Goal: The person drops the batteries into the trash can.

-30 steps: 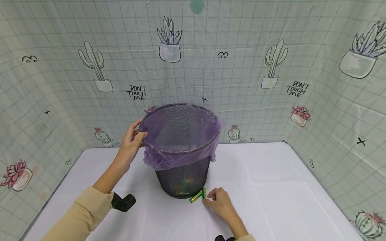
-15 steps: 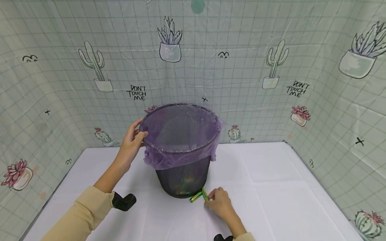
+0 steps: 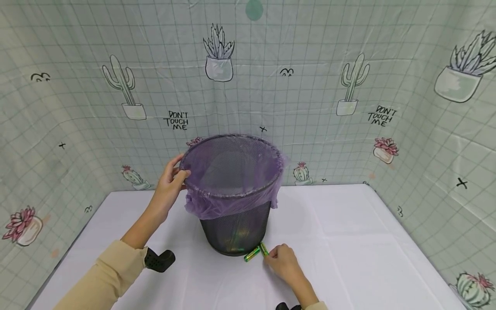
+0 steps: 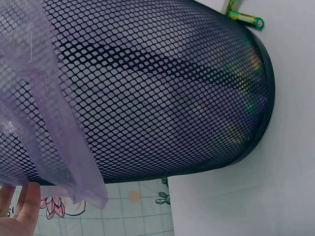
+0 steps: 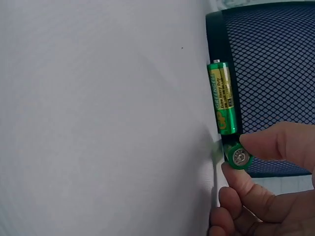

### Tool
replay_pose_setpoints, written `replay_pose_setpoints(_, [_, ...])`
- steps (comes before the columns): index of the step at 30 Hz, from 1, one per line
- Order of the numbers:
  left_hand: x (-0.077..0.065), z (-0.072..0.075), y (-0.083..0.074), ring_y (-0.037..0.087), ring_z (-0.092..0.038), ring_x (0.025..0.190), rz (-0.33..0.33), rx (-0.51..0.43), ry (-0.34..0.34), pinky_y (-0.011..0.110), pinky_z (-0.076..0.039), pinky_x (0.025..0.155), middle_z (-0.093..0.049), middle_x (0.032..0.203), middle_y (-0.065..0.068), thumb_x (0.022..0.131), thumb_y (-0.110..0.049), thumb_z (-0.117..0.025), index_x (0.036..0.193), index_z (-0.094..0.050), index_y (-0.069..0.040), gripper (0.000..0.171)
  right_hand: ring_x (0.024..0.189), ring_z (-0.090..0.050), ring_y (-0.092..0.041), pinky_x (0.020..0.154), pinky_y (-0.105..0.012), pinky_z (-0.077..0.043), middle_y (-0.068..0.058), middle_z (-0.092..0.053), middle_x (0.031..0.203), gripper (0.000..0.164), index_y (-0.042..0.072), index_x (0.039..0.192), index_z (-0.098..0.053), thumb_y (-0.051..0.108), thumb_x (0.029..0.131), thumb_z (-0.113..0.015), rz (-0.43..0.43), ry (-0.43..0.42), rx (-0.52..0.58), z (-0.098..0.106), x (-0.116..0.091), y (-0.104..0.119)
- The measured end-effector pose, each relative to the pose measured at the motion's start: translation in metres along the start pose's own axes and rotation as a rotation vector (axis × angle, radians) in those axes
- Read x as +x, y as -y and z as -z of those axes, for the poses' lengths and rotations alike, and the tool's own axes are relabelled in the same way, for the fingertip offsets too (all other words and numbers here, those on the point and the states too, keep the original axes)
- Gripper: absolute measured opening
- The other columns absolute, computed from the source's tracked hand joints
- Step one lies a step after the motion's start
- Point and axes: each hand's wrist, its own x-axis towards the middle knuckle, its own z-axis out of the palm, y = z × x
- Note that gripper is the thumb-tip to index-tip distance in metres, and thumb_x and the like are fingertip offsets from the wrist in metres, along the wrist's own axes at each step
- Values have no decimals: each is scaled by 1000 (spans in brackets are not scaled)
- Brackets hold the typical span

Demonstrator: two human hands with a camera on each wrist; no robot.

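A black mesh wastebasket [image 3: 236, 230] stands upright on the table, lined with a purple plastic bag [image 3: 221, 206] folded over its rim. My left hand [image 3: 168, 185] grips the left side of that rim, thumb on the bag. At the basket's base lie two green-and-yellow batteries. One battery [image 5: 223, 98] rests alongside the base, untouched. The other battery [image 5: 239, 156], its flat end facing the right wrist camera, is pinched between thumb and forefinger of my right hand [image 3: 284, 262]. Through the mesh, blurred green and yellow patches show low inside the basket.
A white cloth covers the table [image 3: 333, 232]. Behind and at both sides hangs a grid-patterned curtain [image 3: 248, 99] printed with cacti. Black wrist mounts [image 3: 159, 260] sit on both forearms.
The battery at my right hand has turned from pointing straight away to slanting, its near end swinging right. My right fingers have drawn closer together on it. The left hand and basket stay put.
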Motion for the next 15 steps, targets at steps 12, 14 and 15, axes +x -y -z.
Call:
replay_pose_setpoints(12, [-1, 0, 0, 29, -43, 119, 5, -5, -4, 15, -43, 81, -36, 141, 16, 95, -21, -40, 150, -17, -19, 59, 68, -48, -13, 58, -23, -40, -6, -55, 76, 19, -4, 83, -62, 14, 79, -63, 28, -88, 46, 20, -6, 15])
replay_pose_setpoints(14, [-1, 0, 0, 30, -43, 119, 3, -6, -3, 15, -43, 81, -36, 141, 16, 95, -21, -40, 150, -17, -19, 59, 70, -47, -13, 59, -23, -40, -5, -55, 77, 19, -3, 84, -63, 15, 79, -63, 40, -111, 44, 26, -8, 20])
replay_pose_setpoints(15, [-1, 0, 0, 30, -43, 119, 2, -5, -3, 15, -43, 81, -36, 141, 16, 95, -21, -40, 150, -17, -19, 59, 70, -47, -13, 60, -23, -39, -5, -55, 78, 19, -3, 84, -63, 15, 79, -64, 49, -118, 42, 29, -9, 23])
